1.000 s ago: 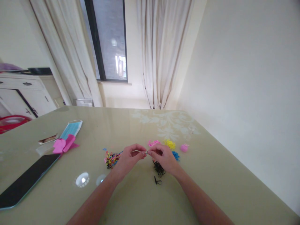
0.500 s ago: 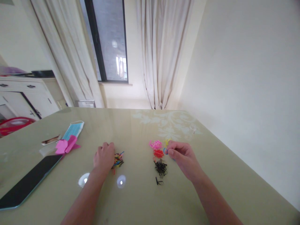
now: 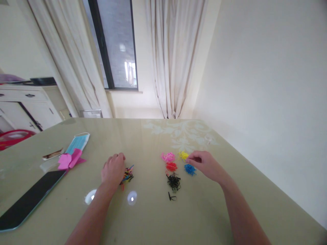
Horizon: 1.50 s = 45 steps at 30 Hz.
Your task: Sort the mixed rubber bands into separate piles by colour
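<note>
On the left, my left hand (image 3: 113, 169) rests palm down at a mixed pile of small coloured rubber bands (image 3: 127, 175) and covers part of it. Its fingers curl away from me, and their tips are hidden. My right hand (image 3: 205, 165) hovers over the blue rubber bands (image 3: 190, 169), thumb and forefinger together, no band visible between them. Beside its fingertips lie yellow rubber bands (image 3: 183, 156). Further left are piles of pink rubber bands (image 3: 168, 157), red rubber bands (image 3: 171, 166) and black rubber bands (image 3: 174, 182).
A few loose black bands (image 3: 172, 196) lie nearer me. At the left of the glossy table (image 3: 153, 217) are a dark flat panel (image 3: 32, 200), a pink bow-like piece (image 3: 70, 160), a blue face mask (image 3: 78, 143) and a small narrow packet (image 3: 52, 153). A wall stands along the right.
My hands have parted from their meeting in the middle. The left went to the mixed pile; the right carried a blue rubber band toward the blue pile, and that band no longer shows in its fingers.
</note>
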Tool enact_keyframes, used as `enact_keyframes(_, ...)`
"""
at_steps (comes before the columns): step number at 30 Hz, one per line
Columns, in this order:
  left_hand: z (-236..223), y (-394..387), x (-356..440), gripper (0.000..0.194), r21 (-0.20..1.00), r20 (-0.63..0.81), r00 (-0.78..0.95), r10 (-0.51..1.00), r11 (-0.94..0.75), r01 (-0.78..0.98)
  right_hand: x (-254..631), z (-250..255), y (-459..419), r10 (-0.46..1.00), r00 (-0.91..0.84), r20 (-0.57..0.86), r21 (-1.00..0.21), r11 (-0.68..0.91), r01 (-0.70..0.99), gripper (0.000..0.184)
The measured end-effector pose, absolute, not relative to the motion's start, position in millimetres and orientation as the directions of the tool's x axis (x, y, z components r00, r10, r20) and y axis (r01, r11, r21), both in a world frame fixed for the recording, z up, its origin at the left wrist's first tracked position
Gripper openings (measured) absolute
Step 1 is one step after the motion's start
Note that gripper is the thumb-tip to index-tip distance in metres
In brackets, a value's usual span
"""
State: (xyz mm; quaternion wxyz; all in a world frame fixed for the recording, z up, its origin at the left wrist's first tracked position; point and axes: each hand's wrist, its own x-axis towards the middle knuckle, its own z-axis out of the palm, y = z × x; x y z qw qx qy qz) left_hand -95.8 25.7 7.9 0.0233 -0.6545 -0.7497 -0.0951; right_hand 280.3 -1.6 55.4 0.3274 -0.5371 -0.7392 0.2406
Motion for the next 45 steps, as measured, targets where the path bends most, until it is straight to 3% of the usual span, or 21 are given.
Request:
enact_keyframes(2,9.9,27.0,-91.1,0.029,0.248,0.208,-0.144,0.967,0.091,0.965,291.2,47.6,6.3,0.963,-0.190,0.191,-0.567,0.266,0.780,0.027)
enact_keyframes(4,9.9,28.8,-83.2,0.026,0.473,0.257,-0.124,0.958,-0.013,0.881,298.0,40.1,11.6,0.973,-0.181,0.140,-0.478,0.227,0.849,0.029)
enact_keyframes(7,7.3,28.9,-65.2,0.026,0.779,0.267,-0.047,0.963,-0.187,0.598,302.7,33.2,15.1,0.980,-0.190,0.067,-0.429,0.200,0.881,0.031)
enact_keyframes(9,5.6,25.5,-50.8,0.027,0.880,0.242,0.021,0.970,-0.228,0.417,302.4,32.9,15.5,0.980,-0.189,0.065,-0.421,0.199,0.885,0.031)
enact_keyframes(12,5.2,16.4,-31.0,0.028,0.940,0.220,0.105,0.970,-0.239,0.244,291.4,37.4,13.3,0.968,-0.173,0.182,-0.490,0.242,0.837,0.031)
enact_keyframes(17,8.0,1.4,-11.9,0.025,0.966,0.209,0.201,0.957,-0.234,0.109,242.7,41.6,0.7,0.928,-0.222,0.299,-0.732,0.373,0.570,0.029)
enact_keyframes(22,8.7,-4.4,-5.3,0.022,0.972,0.176,0.257,0.950,-0.209,0.110,205.4,29.1,-8.2,0.911,-0.293,0.291,-0.825,0.394,0.405,0.023)
enact_keyframes(28,6.9,-3.4,-5.2,0.026,0.958,0.165,0.335,0.928,-0.231,0.169,200.3,19.4,-7.7,0.915,-0.268,0.301,-0.850,0.385,0.360,0.020)
enact_keyframes(30,10.1,-2.4,-10.3,0.031,0.930,0.158,0.360,0.919,-0.261,0.260,202.4,23.4,-8.7,0.923,-0.252,0.289,-0.903,0.351,0.247,0.021)
enact_keyframes(32,15.6,-2.6,-19.0,0.031,0.794,0.163,0.310,0.937,-0.311,0.523,205.9,30.5,-10.6,0.936,-0.211,0.280,-0.955,0.295,0.042,0.023)
enact_keyframes(35,22.8,-4.7,-35.6,0.026,0.249,0.190,0.109,0.976,-0.156,0.956,211.9,41.0,-13.6,0.959,-0.107,0.261,-0.940,0.228,-0.253,0.022)
enact_keyframes(37,23.8,-5.4,-45.5,0.024,-0.015,0.131,0.016,0.991,-0.014,1.000,215.2,44.6,-14.5,0.966,-0.059,0.253,-0.910,0.217,-0.354,0.022)
enact_keyframes(39,21.2,-4.1,-52.5,0.027,-0.103,0.048,-0.009,0.999,0.014,0.995,217.3,44.9,-14.5,0.966,-0.042,0.255,-0.892,0.218,-0.395,0.022)
enact_keyframes(45,10.0,5.3,-59.2,0.035,-0.108,0.050,0.040,0.998,-0.035,0.994,222.0,38.3,-9.5,0.966,-0.030,0.257,-0.882,0.222,-0.416,0.021)
